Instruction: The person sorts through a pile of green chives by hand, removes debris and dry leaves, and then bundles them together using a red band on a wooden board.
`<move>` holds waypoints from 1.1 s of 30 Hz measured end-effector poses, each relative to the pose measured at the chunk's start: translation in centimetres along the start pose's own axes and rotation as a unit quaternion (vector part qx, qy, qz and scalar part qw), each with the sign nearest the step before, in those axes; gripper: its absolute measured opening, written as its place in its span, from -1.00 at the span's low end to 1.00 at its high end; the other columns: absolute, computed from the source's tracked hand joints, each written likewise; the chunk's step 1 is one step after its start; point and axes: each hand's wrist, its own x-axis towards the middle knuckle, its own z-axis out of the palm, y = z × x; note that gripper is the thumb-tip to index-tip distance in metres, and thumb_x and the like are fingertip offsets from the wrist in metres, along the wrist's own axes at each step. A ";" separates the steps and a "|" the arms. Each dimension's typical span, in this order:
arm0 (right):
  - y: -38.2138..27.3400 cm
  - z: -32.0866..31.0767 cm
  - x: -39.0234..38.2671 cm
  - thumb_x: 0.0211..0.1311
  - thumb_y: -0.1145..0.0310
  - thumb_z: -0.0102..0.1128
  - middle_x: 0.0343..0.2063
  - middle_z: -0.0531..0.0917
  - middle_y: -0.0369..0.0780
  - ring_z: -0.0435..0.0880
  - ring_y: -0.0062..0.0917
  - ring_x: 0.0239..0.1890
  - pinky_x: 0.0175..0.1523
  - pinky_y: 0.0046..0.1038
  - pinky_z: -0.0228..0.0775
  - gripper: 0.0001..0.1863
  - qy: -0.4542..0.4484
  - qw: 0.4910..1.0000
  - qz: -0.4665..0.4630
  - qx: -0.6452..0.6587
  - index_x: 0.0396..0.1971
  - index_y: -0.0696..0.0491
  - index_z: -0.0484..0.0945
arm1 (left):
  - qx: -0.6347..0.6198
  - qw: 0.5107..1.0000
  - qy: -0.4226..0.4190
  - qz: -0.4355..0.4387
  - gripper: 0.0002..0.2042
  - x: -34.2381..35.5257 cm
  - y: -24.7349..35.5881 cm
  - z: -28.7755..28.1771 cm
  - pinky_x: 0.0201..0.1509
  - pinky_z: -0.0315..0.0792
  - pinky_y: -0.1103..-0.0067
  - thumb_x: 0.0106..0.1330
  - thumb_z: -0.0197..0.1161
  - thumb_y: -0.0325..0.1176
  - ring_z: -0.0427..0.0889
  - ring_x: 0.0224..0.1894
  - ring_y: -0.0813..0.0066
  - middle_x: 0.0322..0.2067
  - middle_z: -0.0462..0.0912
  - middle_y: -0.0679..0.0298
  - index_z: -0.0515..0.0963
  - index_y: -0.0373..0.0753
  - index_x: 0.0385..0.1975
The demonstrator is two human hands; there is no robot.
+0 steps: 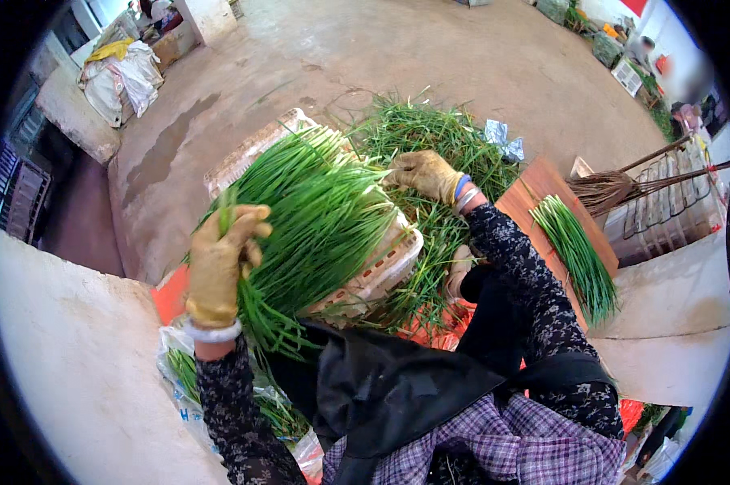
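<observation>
A large heap of long green chives with pale ends lies across a whitish plastic crate in front of me. My left hand, in a tan glove, is at the heap's left side with its fingers curled around some green blades, slightly smeared by motion. At the upper right of the heap, my gloved right hand pinches the pale ends of some chives. A neat bunch of chives lies on a reddish-brown board to my right.
A loose pile of green trimmings lies beyond and beside the crate, with crumpled silvery wrap on it. A twig broom leans at the right. Plastic bags with greens are at lower left. Low pale walls flank me.
</observation>
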 end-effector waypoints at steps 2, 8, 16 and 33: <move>-2.5 -1.2 -0.2 0.24 -0.06 0.12 -0.13 0.69 -0.12 0.67 -0.27 -0.11 0.01 -0.33 0.51 -0.55 -0.005 0.999 -0.010 -0.048 -0.07 -0.04 0.63 | 0.067 0.995 -0.008 0.070 -0.74 1.2 -0.6 1.6 -0.58 0.26 0.74 0.32 0.24 -0.24 0.42 -0.61 0.72 -0.44 0.62 0.37 0.61 -0.25 -0.10; -8.8 -3.5 -0.9 0.18 0.19 0.28 -0.27 0.74 -0.18 0.68 -0.46 -0.28 -0.15 -0.41 0.54 -0.62 -0.062 0.993 -0.065 0.070 -0.13 0.17 0.63 | 0.408 0.845 -0.018 0.344 -0.59 4.8 -2.9 7.5 0.10 0.43 0.39 0.18 0.31 -0.23 0.58 0.00 0.21 -0.06 0.63 0.15 0.55 -0.16 0.05; -11.9 -2.8 -1.8 0.08 0.17 0.32 -0.37 0.69 -0.11 0.67 -0.38 -0.33 -0.18 -0.36 0.51 -0.69 0.077 0.984 -0.085 -0.136 -0.27 0.08 0.66 | 0.403 0.868 -0.125 0.261 -0.62 8.4 -4.3 7.3 0.03 0.45 0.34 0.16 0.28 -0.14 0.60 -0.07 0.05 -0.14 0.65 0.03 0.62 -0.21 -0.08; -10.4 0.6 -2.3 0.29 0.29 0.15 -0.24 0.67 -0.16 0.67 -0.46 -0.18 -0.10 -0.45 0.52 -0.77 0.136 0.952 -0.260 -0.082 -0.12 0.02 0.63 | 0.226 0.922 -0.149 0.277 -0.57 7.0 -5.3 7.0 0.05 0.44 0.42 0.15 0.35 -0.18 0.61 -0.07 0.07 -0.10 0.62 -0.06 0.58 -0.29 -0.04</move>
